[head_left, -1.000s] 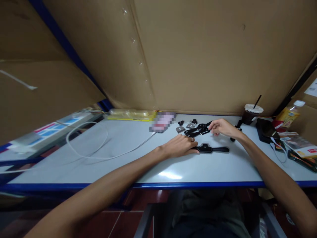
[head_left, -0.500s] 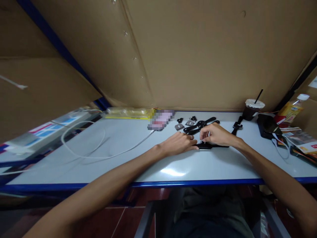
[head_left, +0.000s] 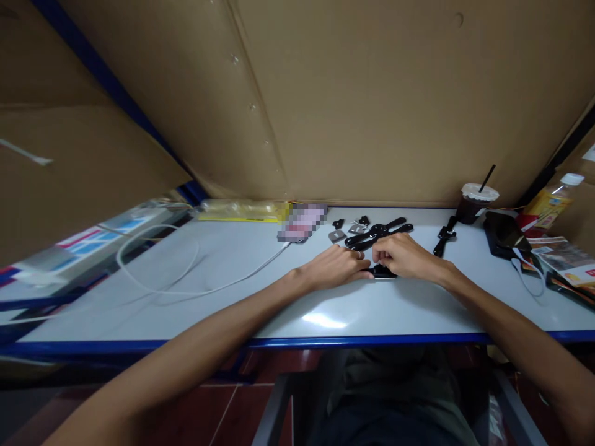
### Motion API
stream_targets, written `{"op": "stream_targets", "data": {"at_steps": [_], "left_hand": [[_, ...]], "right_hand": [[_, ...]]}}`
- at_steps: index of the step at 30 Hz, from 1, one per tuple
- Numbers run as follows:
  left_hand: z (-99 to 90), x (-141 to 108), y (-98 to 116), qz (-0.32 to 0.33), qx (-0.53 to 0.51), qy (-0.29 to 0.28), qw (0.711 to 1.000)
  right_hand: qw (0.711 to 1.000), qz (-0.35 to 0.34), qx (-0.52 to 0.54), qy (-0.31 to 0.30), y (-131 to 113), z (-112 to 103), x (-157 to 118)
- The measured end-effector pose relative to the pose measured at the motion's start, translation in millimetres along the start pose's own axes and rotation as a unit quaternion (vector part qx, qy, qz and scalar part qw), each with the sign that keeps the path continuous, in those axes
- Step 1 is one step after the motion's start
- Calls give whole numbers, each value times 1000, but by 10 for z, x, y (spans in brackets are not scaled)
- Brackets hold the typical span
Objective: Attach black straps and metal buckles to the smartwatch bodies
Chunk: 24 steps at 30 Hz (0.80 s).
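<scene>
A black watch-like piece (head_left: pixel 385 271) with a pale lower edge lies on the white table between my hands. My left hand (head_left: pixel 338 267), with a ring on one finger, holds its left end down, fingertips pressed together on it. From the right, my right hand (head_left: pixel 403 254) bends over the piece with its fingers pinched at the top; the hand hides whatever small part is between the fingertips. Just behind are crossed black straps (head_left: pixel 379 232) around a rounded middle. Small black and grey parts, among them a grey plate (head_left: pixel 337 236), lie to their left.
Another black strapped piece (head_left: pixel 445 236) lies near a lidded drink cup (head_left: pixel 475 201) with a straw. A black box-like device (head_left: pixel 504 235), a bottle (head_left: pixel 551 204) and packets stand at right. A phone (head_left: pixel 303 223) with a white cable (head_left: pixel 242 282) and a clear-yellow package (head_left: pixel 244 210) lie left.
The black strap end that stuck out to the right beneath my right hand no longer shows. My right hand's fingers have closed in slightly leftward over the piece; my left hand has stayed put.
</scene>
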State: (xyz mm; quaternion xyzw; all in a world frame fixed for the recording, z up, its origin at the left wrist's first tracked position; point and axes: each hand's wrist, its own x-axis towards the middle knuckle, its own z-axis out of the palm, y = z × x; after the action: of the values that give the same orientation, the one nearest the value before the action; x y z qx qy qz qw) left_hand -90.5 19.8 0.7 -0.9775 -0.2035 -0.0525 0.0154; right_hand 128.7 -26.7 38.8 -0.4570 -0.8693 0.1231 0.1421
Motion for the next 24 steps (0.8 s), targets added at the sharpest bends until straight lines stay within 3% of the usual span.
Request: {"op": "stream_targets", "data": {"at_steps": [8, 14, 20, 24], "left_hand": [[0, 4, 2, -2, 4, -4, 1000], [-3, 12, 7, -9, 2, -7, 1000], [-30, 6, 20, 2, 28, -19, 999], [-11, 7, 13, 5, 28, -17, 999]], "right_hand": [[990, -25, -134, -34, -216, 16, -45], [983, -20, -178, -35, -267, 44, -60], [996, 72, -53, 16, -107, 79, 14], [995, 93, 5, 27, 42, 90, 42]]}}
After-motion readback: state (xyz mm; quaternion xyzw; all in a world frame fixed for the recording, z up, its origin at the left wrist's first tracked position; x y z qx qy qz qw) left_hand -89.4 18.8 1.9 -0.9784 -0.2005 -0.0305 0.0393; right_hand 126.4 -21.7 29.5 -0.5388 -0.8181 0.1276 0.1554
